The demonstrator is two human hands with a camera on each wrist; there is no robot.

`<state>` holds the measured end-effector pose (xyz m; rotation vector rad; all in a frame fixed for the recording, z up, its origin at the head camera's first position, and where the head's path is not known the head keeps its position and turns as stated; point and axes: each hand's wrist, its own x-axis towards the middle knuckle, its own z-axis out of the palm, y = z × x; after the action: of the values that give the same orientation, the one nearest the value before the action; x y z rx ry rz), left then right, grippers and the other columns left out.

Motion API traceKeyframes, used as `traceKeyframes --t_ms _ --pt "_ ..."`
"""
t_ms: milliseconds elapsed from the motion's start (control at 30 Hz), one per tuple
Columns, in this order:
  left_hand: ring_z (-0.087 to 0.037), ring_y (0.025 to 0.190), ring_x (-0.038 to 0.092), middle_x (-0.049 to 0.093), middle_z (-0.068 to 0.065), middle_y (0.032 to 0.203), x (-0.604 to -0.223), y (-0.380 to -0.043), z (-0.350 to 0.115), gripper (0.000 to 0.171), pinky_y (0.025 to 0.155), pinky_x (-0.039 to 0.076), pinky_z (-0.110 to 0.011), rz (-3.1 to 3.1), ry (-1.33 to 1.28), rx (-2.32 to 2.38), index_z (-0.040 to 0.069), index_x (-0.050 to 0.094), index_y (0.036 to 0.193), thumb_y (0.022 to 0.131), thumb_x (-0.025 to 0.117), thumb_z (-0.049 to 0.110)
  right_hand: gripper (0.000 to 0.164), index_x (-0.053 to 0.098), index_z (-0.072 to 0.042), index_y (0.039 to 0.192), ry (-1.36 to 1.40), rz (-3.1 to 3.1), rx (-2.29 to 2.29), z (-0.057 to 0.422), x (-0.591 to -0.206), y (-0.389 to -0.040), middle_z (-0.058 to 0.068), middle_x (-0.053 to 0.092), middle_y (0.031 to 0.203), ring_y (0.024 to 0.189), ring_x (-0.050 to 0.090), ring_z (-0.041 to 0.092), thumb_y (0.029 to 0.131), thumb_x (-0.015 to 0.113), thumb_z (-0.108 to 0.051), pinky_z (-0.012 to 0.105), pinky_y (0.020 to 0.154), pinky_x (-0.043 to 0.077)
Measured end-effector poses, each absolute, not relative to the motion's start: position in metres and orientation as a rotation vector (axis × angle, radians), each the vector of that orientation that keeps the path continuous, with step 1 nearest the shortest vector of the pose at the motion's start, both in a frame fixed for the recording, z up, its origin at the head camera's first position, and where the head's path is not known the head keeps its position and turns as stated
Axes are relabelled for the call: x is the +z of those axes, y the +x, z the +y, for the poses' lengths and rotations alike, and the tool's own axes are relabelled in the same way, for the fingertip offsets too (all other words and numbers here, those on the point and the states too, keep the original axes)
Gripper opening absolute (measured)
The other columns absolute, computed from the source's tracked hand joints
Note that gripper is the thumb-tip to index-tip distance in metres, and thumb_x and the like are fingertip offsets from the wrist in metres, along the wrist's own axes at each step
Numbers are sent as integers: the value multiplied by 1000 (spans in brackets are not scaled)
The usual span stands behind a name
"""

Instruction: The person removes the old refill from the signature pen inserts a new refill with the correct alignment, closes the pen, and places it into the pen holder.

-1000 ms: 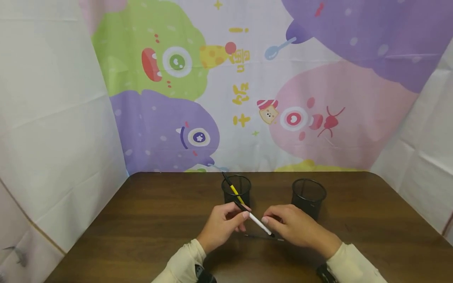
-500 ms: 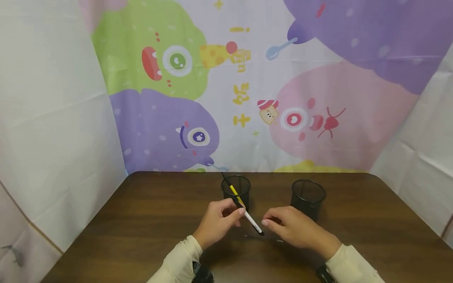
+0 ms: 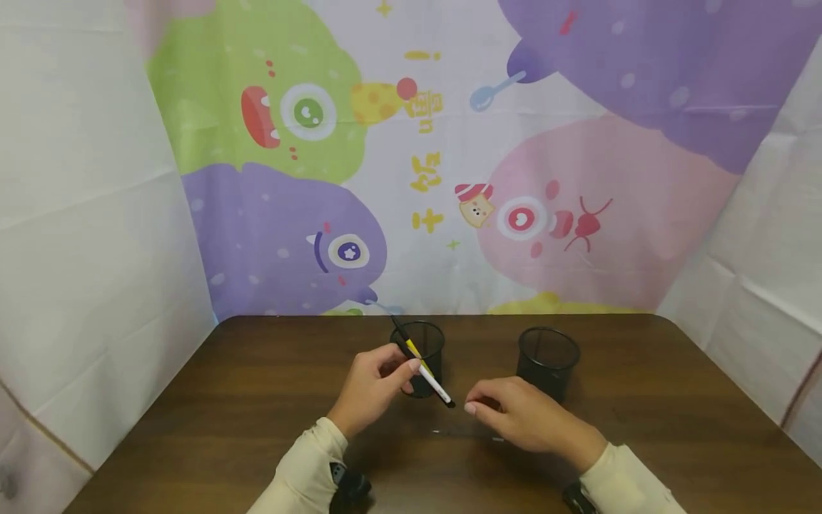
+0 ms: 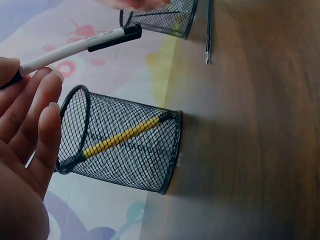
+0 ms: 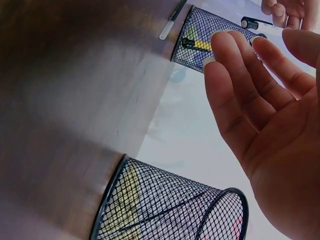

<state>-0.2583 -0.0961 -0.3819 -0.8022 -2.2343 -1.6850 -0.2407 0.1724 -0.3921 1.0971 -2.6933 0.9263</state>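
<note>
My left hand (image 3: 372, 385) pinches a white pen (image 3: 434, 383) with black ends and a black clip, tilted in the air in front of the left mesh pen cup (image 4: 120, 140). Inside that cup leans a yellow-and-black pen (image 4: 122, 136). My right hand (image 3: 529, 414) hovers over the table with fingers loosely bent and holds nothing, as the right wrist view shows. Below and between the hands, a thin dark pen refill (image 4: 209, 35) with a metal tip lies on the table.
A second black mesh pen cup (image 3: 549, 357) stands at the right, behind my right hand; a thin dark line shows in it, rod or seam I cannot tell. The brown wooden table (image 3: 276, 400) ends at a cartoon-printed cloth (image 3: 437, 271), with pale cloth at both sides.
My left hand has carried the white pen left and away from me, closer to the left cup and farther from my right hand. The right hand has hardly moved; the view has shifted slightly.
</note>
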Motion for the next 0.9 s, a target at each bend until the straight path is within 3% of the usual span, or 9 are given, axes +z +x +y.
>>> traceKeyframes --t_ms 133,367,633,900 --pt "-22 61 66 71 -2 80 -397 -272 -98 10 57 56 -38 -2222 -775 -1700 9 72 97 97 69 19 19 71 -17 103 1104 -2688 907 172 -391 -240 -12 66 87 73 58 1 103 60 -32 24 67 51" --pt "-21 60 66 70 -2 80 -397 -280 -95 16 57 57 -48 -2154 -796 -1737 7 72 105 98 68 21 19 71 -17 105 1106 -2688 940 173 -390 -240 -12 68 91 77 59 1 103 59 -32 26 69 52" --pt "-21 59 65 69 -4 77 -392 -291 -98 13 55 56 -34 -2109 -770 -1738 8 73 103 97 69 19 18 71 -17 105 1093 -2692 894 173 -394 -241 -17 66 92 80 60 0 103 60 -31 27 73 53" --pt "-24 61 66 67 -9 72 -388 -296 -97 12 57 56 -39 -2075 -703 -1773 8 73 104 97 69 17 13 70 -22 103 1087 -2681 831 174 -394 -240 -20 64 90 79 59 -1 102 61 -31 27 74 53"
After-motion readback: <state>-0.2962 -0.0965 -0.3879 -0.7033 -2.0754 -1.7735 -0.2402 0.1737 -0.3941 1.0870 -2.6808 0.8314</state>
